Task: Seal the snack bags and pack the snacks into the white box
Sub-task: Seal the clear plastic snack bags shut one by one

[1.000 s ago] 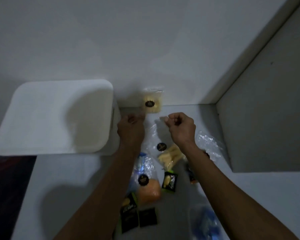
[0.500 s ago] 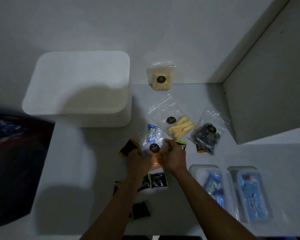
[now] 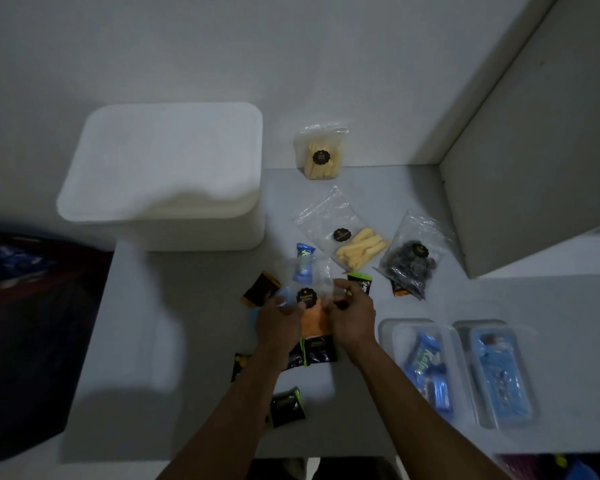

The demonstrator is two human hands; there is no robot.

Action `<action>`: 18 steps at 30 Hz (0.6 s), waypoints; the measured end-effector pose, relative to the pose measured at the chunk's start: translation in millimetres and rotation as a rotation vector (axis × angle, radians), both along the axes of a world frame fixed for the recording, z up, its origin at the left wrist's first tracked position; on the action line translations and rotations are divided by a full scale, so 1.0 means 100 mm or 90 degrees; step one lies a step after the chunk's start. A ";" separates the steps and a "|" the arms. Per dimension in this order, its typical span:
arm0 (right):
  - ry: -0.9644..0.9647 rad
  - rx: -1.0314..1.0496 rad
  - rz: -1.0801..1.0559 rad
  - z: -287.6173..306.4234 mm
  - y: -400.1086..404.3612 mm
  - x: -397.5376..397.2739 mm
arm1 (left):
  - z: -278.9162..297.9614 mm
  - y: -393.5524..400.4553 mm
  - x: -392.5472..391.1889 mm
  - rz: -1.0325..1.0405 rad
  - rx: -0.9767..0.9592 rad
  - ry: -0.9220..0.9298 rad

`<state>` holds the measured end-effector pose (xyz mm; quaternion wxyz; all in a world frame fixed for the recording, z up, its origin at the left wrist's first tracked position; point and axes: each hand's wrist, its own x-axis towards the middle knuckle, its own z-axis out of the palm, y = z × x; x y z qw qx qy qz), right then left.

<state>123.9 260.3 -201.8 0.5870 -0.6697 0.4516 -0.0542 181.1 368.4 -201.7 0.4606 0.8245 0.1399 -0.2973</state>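
Observation:
A clear snack bag with orange contents (image 3: 313, 320) and a round black label lies in the middle of the table. My left hand (image 3: 278, 323) grips its left side and my right hand (image 3: 351, 315) grips its right side. The white box (image 3: 160, 174) stands closed at the back left. A bag of yellow sticks (image 3: 321, 154) stands against the wall. Another clear bag of yellow sticks (image 3: 347, 233) lies flat behind my hands, with a bag of dark snacks (image 3: 413, 261) to its right.
Small black and orange packets (image 3: 260, 289) and black and green packets (image 3: 286, 407) lie around my hands. A blue wrapped candy (image 3: 303, 263) sits behind them. Two clear tubs with blue wrappers (image 3: 426, 365) (image 3: 499, 368) stand at the right. A shelf wall (image 3: 520, 174) rises at the right. Dark cloth (image 3: 32, 323) lies at the left.
My hands came back from the bag at the wall to the orange bag in the middle and took hold of it. The view tilted down, bringing the tubs into sight.

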 end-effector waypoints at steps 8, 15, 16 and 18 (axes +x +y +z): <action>-0.177 0.110 0.001 0.66 -0.13 0.02 | 0.63 0.13 0.25 0.021 -0.234 -0.086; -0.282 -0.014 0.091 1.68 -0.29 0.19 | 1.28 0.25 0.30 -0.011 -0.378 -0.146; -0.288 -0.035 0.102 1.81 -0.30 0.21 | 1.36 0.27 0.29 -0.015 -0.392 -0.150; -0.292 -0.071 0.120 2.01 -0.28 0.23 | 1.49 0.33 0.25 -0.024 -0.423 -0.152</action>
